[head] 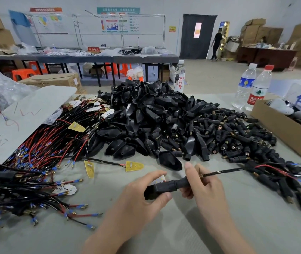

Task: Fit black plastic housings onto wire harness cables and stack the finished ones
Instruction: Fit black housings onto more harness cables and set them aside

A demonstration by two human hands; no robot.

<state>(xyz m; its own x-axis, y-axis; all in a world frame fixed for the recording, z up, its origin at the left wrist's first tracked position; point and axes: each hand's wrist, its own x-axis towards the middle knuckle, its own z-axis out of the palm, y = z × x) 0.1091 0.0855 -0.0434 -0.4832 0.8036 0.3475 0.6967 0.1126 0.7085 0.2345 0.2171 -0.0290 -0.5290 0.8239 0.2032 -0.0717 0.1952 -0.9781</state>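
In the lower middle of the frame I see both hands working on one piece above the grey table top [219,228]. The left hand [140,197] grasps the wide end of a black plastic housing with a narrow neck [164,187]; its thumb lies on the near side and its fingers are curled behind. A small white board with yellow dots [161,178] shows at the top of this wide end. The right hand [206,189] pinches the neck of the same housing. A thin black cable [222,171] comes out of the neck and runs to the right of the frame.

In the centre lies a big heap of loose black shell-shaped housings [142,114]. To its right is a spread of small black tube-shaped sleeves with brass ends [237,138]. At the left lies a tangle of black and red wire harnesses with blue terminals [41,147]. At the lower right, several cables with black parts already fitted [285,186] lie together. A brown cardboard box [283,131] is at the right edge, and two clear plastic water bottles [252,88] stand behind it.
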